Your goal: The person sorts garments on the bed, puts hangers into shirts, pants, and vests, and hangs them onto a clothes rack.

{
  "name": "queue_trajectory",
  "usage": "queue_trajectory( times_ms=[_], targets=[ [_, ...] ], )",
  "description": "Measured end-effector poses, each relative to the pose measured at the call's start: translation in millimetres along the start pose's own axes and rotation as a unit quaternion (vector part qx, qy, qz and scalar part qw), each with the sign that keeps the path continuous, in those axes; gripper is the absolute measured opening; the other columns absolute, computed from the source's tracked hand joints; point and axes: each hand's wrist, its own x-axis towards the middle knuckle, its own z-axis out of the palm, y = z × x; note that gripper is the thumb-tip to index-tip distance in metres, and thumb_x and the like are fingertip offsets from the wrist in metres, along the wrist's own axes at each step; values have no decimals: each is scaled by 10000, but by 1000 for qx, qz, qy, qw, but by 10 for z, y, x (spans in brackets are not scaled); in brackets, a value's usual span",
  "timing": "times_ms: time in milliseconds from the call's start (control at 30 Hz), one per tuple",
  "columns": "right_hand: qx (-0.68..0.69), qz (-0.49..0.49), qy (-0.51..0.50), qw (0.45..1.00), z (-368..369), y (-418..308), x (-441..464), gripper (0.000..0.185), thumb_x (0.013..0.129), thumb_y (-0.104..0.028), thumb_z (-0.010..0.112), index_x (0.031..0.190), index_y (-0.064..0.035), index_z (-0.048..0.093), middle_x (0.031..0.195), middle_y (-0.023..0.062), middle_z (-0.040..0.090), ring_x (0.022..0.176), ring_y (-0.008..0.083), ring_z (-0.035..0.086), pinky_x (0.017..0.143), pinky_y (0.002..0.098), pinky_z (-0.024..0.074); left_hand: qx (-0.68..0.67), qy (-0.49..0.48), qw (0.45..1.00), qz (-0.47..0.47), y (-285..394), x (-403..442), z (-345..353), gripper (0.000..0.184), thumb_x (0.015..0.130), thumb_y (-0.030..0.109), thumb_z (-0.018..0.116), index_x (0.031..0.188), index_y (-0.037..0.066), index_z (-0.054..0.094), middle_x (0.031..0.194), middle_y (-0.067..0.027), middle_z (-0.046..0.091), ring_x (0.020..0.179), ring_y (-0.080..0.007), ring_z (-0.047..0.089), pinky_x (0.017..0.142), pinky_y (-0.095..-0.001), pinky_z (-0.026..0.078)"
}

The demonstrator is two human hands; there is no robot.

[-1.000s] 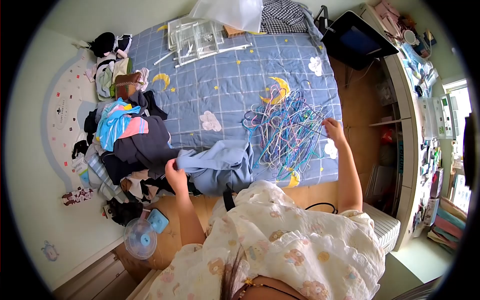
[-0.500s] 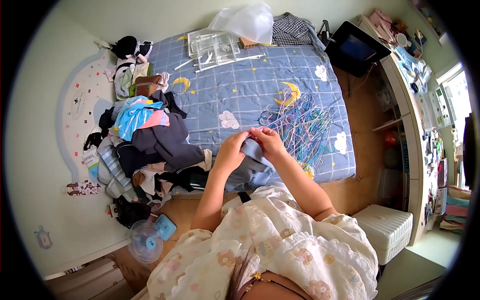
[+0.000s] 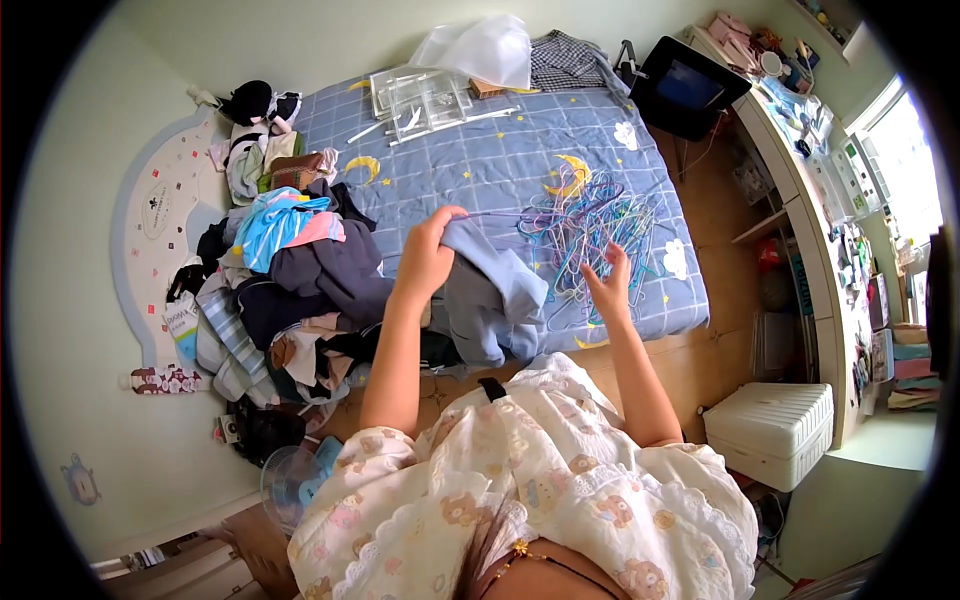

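Note:
My left hand is closed at the top of a grey-blue garment, which hangs down in folds over the front edge of the bed. A thin purplish bar, like part of a wire hanger, runs rightward from the fingers; whether it is in the grip is hard to tell. On the right, my right hand has its fingers apart with nothing in them, over the near part of a tangled heap of coloured wire hangers. It looks close to the heap, but contact cannot be made out.
A big pile of clothes covers the left side of the bed. At the back lie white racks and a translucent plastic bag. A white suitcase stands at right, a fan at lower left.
My hands have come apart. The left moved left and up with the garment, which now hangs more spread out; the right let go and moved right to the hangers, fingers opening.

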Motion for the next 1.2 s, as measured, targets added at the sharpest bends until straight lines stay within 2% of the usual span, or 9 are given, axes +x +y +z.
queue_trajectory(
  times_ms=[167,233,333,467,567,600,833,1000,1200],
  targets=[
    [11,-204,19,979,-37,-216,83,513,818,-190,720,1241,-7,496,1125,149,590,1050,240,566,915,344,424,-53,-21,997,60,203,-63,-337,450,663,-149,349,1012,21,576,766,-130,603,737,-163,567,696,-252,443],
    [272,-32,-194,942,-213,-468,79,228,899,-85,611,1101,15,581,906,93,647,749,102,574,711,241,458,-40,-23,996,70,257,-72,-514,444,668,-146,347,1003,24,583,796,-111,619,769,-146,574,704,-241,443],
    [246,-39,-156,956,-470,-712,-170,109,900,-12,574,993,7,629,761,17,572,653,54,456,577,211,379,19,27,989,147,242,6,-705,395,713,-134,425,1016,41,607,982,-97,636,835,-216,621,715,-285,483],
    [217,-111,-75,967,-861,-952,-478,130,897,14,559,979,4,660,718,18,527,601,65,392,521,214,315,186,130,973,-41,-98,122,-889,329,731,-6,625,1054,58,627,874,-113,650,777,-225,642,681,-301,510],
    [190,-124,-76,971,-1083,-1005,-611,138,903,5,554,979,5,670,708,4,529,588,55,383,510,208,297,-44,60,992,-97,-912,317,-882,308,752,9,608,1059,14,638,838,-125,675,770,-193,648,697,-297,501],
    [181,-117,-87,973,-1136,-989,-694,139,907,1,552,977,6,672,699,-4,526,584,51,379,507,206,293,-168,75,958,-220,-695,251,-829,275,769,17,559,1024,-35,650,891,-147,692,801,-194,649,726,-316,493],
    [270,78,-183,942,-1154,-964,-1104,173,953,-73,536,1011,-7,685,628,-122,367,552,-12,269,484,179,194,93,150,982,-67,-694,322,-596,303,786,150,509,991,-26,646,908,-242,660,879,-383,632,762,-393,486],
    [258,59,-178,948,-1107,-1240,-1190,161,946,-91,551,996,-31,691,638,-109,393,551,3,280,474,198,196,310,96,945,29,76,242,-551,145,692,131,639,814,61,606,749,-149,650,734,-357,629,631,-446,482],
    [271,96,-175,942,-869,-1542,-1198,172,942,-78,548,1037,-31,683,628,-97,363,561,8,285,481,206,208,410,68,900,131,467,127,-205,241,653,50,606,886,55,543,669,-163,630,636,-354,640,555,-459,496]
  ],
)
